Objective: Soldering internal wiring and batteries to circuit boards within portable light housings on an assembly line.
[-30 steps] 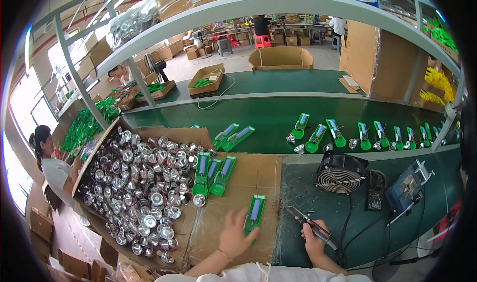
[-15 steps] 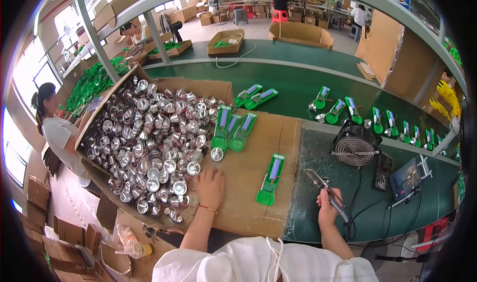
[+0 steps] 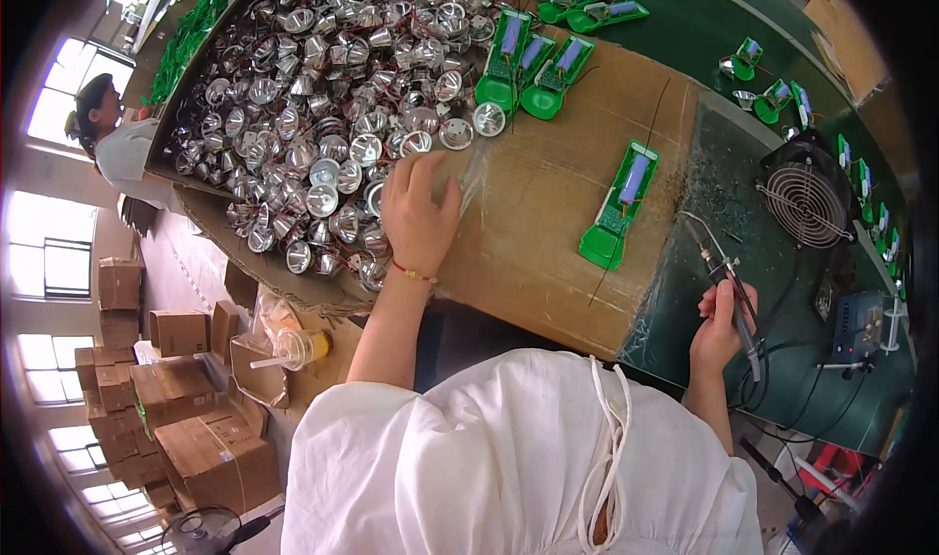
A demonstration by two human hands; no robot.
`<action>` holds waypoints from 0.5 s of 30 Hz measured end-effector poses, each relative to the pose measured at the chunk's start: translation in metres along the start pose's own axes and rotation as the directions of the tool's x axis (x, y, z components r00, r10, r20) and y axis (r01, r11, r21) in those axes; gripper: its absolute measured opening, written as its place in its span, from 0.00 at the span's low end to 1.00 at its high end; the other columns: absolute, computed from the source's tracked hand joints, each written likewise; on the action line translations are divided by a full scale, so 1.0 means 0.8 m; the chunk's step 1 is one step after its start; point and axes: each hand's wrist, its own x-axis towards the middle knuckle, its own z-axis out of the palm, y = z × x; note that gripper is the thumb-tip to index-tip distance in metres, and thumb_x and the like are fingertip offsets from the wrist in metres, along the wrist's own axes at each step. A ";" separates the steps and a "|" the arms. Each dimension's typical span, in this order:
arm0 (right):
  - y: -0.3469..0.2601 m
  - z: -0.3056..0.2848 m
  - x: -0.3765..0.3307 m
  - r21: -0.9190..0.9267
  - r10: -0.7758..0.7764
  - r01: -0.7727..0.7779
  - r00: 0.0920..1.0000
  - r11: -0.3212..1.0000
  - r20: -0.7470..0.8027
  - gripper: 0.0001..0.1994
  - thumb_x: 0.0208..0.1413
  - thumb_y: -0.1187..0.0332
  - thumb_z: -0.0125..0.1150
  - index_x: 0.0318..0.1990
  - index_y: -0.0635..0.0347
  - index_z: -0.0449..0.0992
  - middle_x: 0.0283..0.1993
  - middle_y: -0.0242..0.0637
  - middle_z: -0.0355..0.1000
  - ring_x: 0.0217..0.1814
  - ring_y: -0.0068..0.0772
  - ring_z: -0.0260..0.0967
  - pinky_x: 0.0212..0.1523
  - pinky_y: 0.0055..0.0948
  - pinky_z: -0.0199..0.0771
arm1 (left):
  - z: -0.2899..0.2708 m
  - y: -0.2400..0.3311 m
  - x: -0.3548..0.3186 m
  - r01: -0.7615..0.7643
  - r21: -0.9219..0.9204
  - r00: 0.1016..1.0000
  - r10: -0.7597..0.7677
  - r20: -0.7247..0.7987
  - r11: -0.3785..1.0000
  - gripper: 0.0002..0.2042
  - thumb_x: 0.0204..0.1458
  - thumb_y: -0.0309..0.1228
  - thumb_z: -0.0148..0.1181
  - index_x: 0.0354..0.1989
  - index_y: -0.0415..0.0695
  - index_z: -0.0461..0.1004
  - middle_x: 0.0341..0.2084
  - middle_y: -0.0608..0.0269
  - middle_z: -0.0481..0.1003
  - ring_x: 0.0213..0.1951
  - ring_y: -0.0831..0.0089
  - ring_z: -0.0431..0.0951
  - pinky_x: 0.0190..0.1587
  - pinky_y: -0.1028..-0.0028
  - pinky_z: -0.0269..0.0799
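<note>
My left hand [image 3: 418, 215] rests on the edge of a big heap of shiny silver reflector cups [image 3: 323, 95] with red wires, fingers down among the nearest cups; whether it grips one I cannot tell. My right hand [image 3: 721, 322] is closed around a soldering iron [image 3: 726, 276], its tip pointing up and left over the green mat. A green plastic housing with a blue battery cell [image 3: 619, 206] lies on the brown cardboard sheet [image 3: 548, 222] between my two hands. Three more green housings [image 3: 533, 66] lie side by side at the far end of the cardboard.
A small black fan [image 3: 807, 201] and a soldering station [image 3: 859, 325] with cables stand on the right. More green housings [image 3: 782, 90] lie on the green belt beyond. Another person [image 3: 112, 144] sits at the left. Cardboard boxes [image 3: 176, 408] and a plastic cup [image 3: 293, 348] are on the floor.
My head has tilted down, so the bench looks closer. My left hand moved from the cardboard near the single green housing leftward into the heap of reflector cups. The right hand kept the soldering iron.
</note>
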 end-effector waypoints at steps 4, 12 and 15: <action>-0.007 0.004 -0.009 0.012 0.028 -0.028 0.999 1.000 0.035 0.08 0.54 0.69 0.55 0.36 0.64 0.68 0.22 0.32 0.67 0.19 0.17 0.61 0.20 0.14 0.59 | 0.021 -0.007 0.039 0.184 -0.010 0.982 -0.185 -0.045 0.983 0.15 0.39 0.35 0.65 0.35 0.41 0.73 0.33 0.55 0.70 0.37 0.58 0.70 0.40 0.64 0.66; -0.025 0.011 -0.024 0.005 0.028 -0.029 0.997 1.000 0.066 0.09 0.52 0.69 0.56 0.35 0.65 0.67 0.21 0.34 0.67 0.19 0.18 0.62 0.19 0.15 0.60 | 0.065 -0.022 0.093 0.154 0.023 0.986 -0.152 -0.070 0.988 0.05 0.43 0.33 0.61 0.25 0.46 0.78 0.27 0.62 0.74 0.36 0.61 0.71 0.37 0.65 0.66; -0.023 0.005 -0.024 -0.004 0.035 -0.035 0.999 0.999 0.022 0.09 0.52 0.69 0.56 0.35 0.66 0.67 0.21 0.35 0.67 0.19 0.19 0.62 0.19 0.15 0.60 | 0.068 0.007 0.085 0.101 -0.283 0.990 -0.124 -0.068 0.954 0.05 0.46 0.29 0.58 0.27 0.41 0.75 0.25 0.59 0.75 0.29 0.61 0.73 0.34 0.67 0.67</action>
